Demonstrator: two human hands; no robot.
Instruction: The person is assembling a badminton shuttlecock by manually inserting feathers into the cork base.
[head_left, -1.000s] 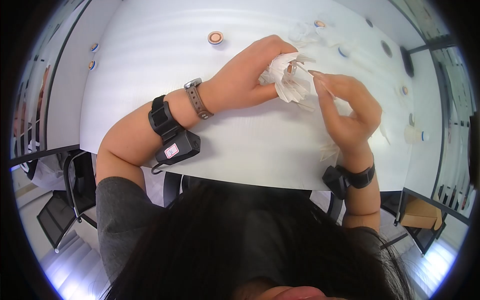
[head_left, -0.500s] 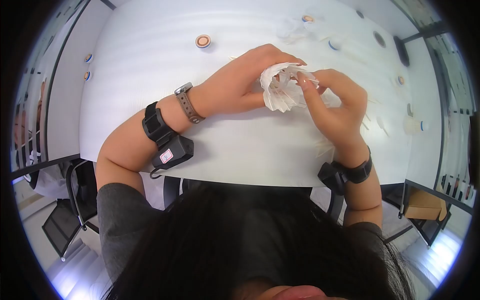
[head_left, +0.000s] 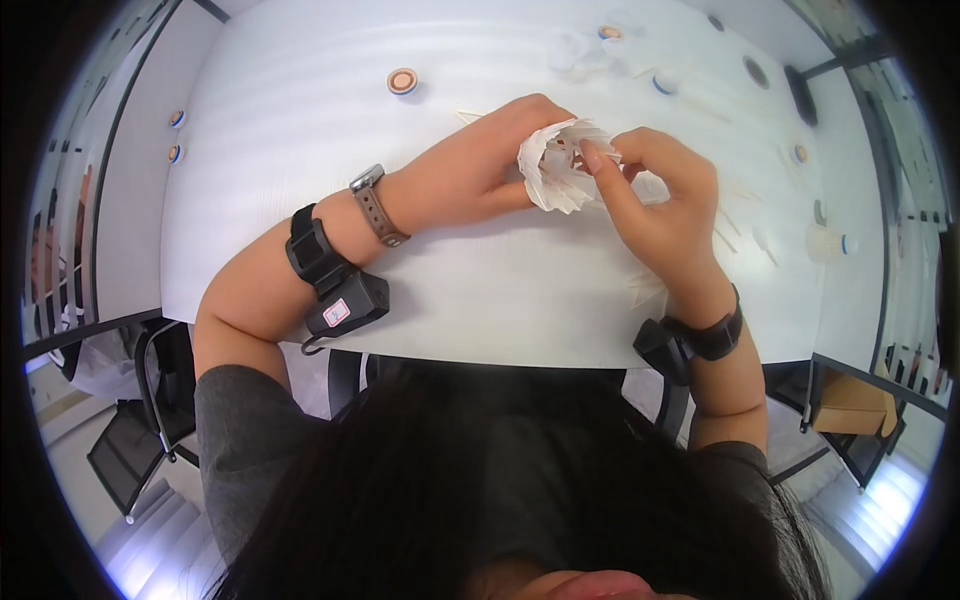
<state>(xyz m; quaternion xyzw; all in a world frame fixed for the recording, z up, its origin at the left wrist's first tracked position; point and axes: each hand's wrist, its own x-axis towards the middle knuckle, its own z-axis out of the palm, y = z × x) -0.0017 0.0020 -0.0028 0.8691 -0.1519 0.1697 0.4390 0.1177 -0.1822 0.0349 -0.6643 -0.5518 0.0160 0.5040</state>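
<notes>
A white feather shuttlecock (head_left: 550, 185) is held above the table with the open end of its skirt facing me. My left hand (head_left: 490, 165) is closed around its far left side, and some fingers are hidden behind the feathers. My right hand (head_left: 665, 200) pinches the right rim of the skirt between thumb and forefinger, the thumb tip reaching just inside. The cork end is out of sight. Below my right hand, several pale feather pieces (head_left: 645, 290) lie on the table.
On the white table (head_left: 480, 300) stands a cork base (head_left: 402, 81) beyond my left forearm. Two more bases (head_left: 176, 154) sit by the left edge. Another shuttlecock (head_left: 828, 242) lies at the right, near loose feathers (head_left: 765, 246). A translucent plastic item (head_left: 570, 52) is at the back.
My right hand has shifted slightly left and upward, its thumb now further over the skirt's opening. The shuttlecock has tilted a little in my left hand.
</notes>
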